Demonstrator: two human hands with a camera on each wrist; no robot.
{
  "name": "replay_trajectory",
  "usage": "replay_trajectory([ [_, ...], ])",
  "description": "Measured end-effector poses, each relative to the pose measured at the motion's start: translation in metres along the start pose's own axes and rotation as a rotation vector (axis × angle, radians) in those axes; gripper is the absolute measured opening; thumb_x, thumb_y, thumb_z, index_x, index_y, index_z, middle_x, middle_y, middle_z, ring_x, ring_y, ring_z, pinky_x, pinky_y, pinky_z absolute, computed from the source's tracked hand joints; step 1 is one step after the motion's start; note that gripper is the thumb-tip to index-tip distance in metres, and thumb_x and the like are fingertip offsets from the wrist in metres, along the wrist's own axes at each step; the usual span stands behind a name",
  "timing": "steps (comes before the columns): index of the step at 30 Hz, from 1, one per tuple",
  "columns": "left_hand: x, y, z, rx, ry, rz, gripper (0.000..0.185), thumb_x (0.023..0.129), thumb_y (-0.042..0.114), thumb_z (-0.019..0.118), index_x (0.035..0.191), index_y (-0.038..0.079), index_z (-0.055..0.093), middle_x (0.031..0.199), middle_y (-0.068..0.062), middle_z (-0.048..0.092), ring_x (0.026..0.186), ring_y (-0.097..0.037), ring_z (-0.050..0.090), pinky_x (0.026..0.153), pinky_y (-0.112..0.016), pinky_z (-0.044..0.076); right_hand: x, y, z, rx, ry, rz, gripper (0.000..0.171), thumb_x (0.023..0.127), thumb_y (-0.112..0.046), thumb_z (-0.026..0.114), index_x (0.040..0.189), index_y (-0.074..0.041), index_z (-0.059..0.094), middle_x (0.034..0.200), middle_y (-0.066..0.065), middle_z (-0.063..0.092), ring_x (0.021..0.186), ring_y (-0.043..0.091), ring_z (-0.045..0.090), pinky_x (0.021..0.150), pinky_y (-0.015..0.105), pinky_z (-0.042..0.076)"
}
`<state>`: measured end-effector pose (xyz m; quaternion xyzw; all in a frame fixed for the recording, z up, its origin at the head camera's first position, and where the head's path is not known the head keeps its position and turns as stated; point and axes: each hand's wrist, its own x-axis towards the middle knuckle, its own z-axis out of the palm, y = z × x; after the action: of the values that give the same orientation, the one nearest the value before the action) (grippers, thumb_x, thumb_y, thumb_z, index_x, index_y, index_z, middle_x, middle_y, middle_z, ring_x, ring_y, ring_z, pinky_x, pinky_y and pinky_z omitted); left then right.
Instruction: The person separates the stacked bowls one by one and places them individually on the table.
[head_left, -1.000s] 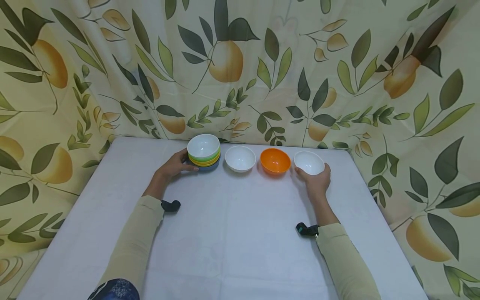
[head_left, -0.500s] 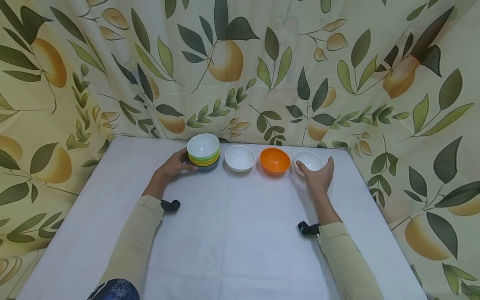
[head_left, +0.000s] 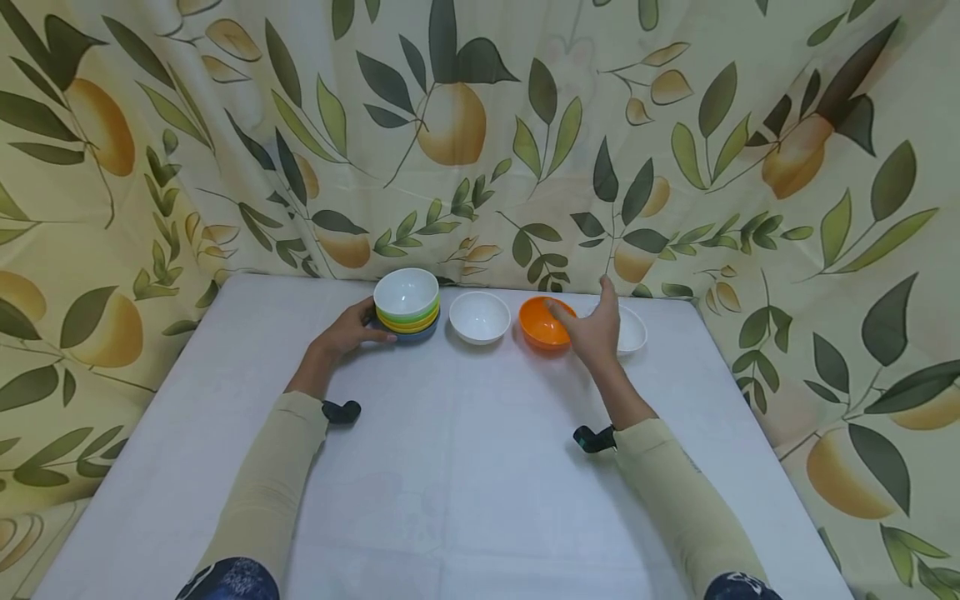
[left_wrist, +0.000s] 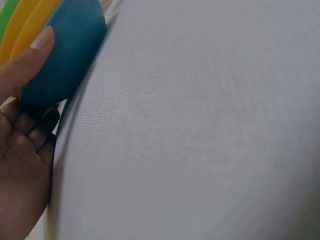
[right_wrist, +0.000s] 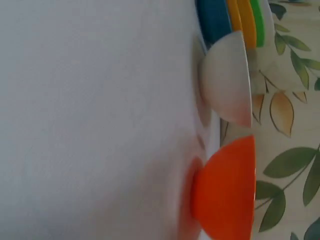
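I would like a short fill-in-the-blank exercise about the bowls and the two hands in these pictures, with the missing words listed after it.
1. The left hand holds the side of the stack of bowls, whose lowest bowl is ____.
2. The top bowl of that stack is ____.
3. The right hand hovers at the ____ bowl.
4. The number of single bowls standing beside the stack is ____.

Missing words: blue; white; orange; three

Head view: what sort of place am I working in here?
Probably a makeshift tabletop recording setup: a table under a plain white cloth, a leaf-and-fruit printed curtain draped around it, and small plastic bowls lined up along the back edge.
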<state>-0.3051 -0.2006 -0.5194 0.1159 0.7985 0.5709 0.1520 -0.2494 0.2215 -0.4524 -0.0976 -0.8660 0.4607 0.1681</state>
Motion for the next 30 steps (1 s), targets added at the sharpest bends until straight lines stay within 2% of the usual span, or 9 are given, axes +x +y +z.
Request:
replay_trajectory([
  [4, 0.002, -0.005, -0.001, 0.008, 0.002, 0.003, 0.110, 0.084, 0.006, 0.088, 0.168, 0.004, 0.018, 0.174, -0.016, 0.014, 0.160, -0.034, 0.009, 0.130, -0.047, 0.010, -0.002, -0.022, 0.023, 0.020, -0.090, -0.065, 0.112, 0.085, -0.046, 0.087, 0.167, -0.006, 0.022, 0.171, 0.014, 0.026, 0.156, 0.035, 0.025, 0.128, 0.053, 0.022],
  [8, 0.001, -0.006, -0.001, 0.023, 0.013, 0.000, 0.110, 0.083, 0.011, 0.090, 0.168, 0.007, 0.021, 0.174, -0.013, 0.018, 0.160, -0.033, 0.012, 0.130, -0.047, 0.013, -0.008, -0.046, 0.046, -0.006, -0.191, -0.129, 0.114, 0.085, -0.055, 0.084, 0.167, -0.007, 0.022, 0.171, 0.014, 0.026, 0.155, 0.036, 0.026, 0.126, 0.056, 0.024],
  [14, 0.004, -0.007, -0.002, 0.028, 0.012, -0.004, 0.110, 0.083, 0.014, 0.091, 0.168, 0.007, 0.021, 0.174, -0.012, 0.018, 0.160, -0.032, 0.013, 0.130, -0.046, 0.013, -0.014, -0.076, 0.082, -0.046, -0.273, -0.211, 0.114, 0.083, -0.057, 0.083, 0.166, -0.006, 0.025, 0.171, 0.013, 0.027, 0.154, 0.036, 0.029, 0.124, 0.059, 0.029],
  [22, 0.003, -0.005, -0.001, 0.025, 0.011, -0.011, 0.111, 0.084, 0.013, 0.090, 0.168, 0.007, 0.019, 0.174, -0.013, 0.016, 0.160, -0.033, 0.012, 0.130, -0.046, 0.012, -0.016, -0.098, 0.113, -0.059, -0.365, -0.189, 0.115, 0.081, -0.060, 0.084, 0.166, -0.008, 0.026, 0.171, 0.012, 0.027, 0.154, 0.034, 0.030, 0.123, 0.058, 0.032],
  [30, 0.000, -0.004, 0.000, 0.048, 0.017, -0.009, 0.109, 0.084, 0.013, 0.090, 0.168, 0.006, 0.020, 0.174, -0.014, 0.017, 0.160, -0.033, 0.013, 0.130, -0.047, 0.013, -0.017, -0.109, 0.136, -0.083, -0.424, -0.185, 0.119, 0.080, -0.060, 0.086, 0.167, -0.007, 0.024, 0.172, 0.010, 0.026, 0.156, 0.031, 0.028, 0.125, 0.053, 0.029],
])
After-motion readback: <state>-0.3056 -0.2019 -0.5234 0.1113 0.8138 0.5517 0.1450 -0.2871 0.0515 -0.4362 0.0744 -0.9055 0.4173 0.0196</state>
